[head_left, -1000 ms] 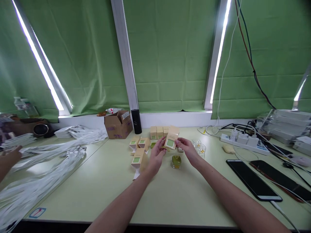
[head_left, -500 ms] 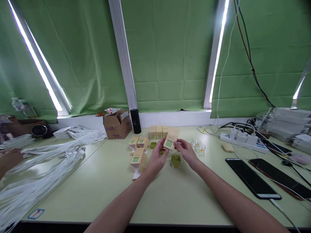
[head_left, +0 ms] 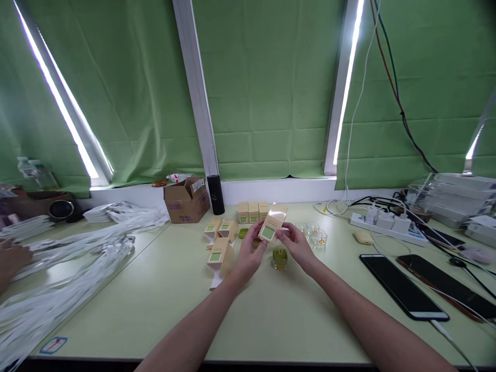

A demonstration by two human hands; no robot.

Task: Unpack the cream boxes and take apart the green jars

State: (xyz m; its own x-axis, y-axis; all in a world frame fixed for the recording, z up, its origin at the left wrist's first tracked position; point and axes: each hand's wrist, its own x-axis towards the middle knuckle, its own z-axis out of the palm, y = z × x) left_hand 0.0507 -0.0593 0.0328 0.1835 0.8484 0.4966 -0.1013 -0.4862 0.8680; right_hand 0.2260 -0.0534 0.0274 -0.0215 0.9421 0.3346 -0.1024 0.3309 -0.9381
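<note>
Between my two hands is a small kraft carton [head_left: 274,223] with a green square on its face, tilted toward me. My left hand [head_left: 250,252] grips its left edge, and my right hand [head_left: 297,245] pinches the right side. Just below it on the table stands a small glass jar with a green lid [head_left: 280,258]. Left of my hands are cartons with open flaps, the nearest one [head_left: 220,258] showing its white inside. Behind them, closed cartons [head_left: 253,212] stand in a row. A green lid [head_left: 243,233] lies partly behind my left hand. Clear glass jars [head_left: 318,236] sit to the right.
A cardboard box [head_left: 186,200] and a black cylinder [head_left: 216,194] stand at the back. White straps [head_left: 93,256] cover the left side, where another person's hand [head_left: 13,261] works. On the right lie phones [head_left: 403,287], a power strip [head_left: 387,227] and cables.
The carton has tipped slightly in my hands, and its upper part now catches a glare. At far left, the other person's hand has shifted a little.
</note>
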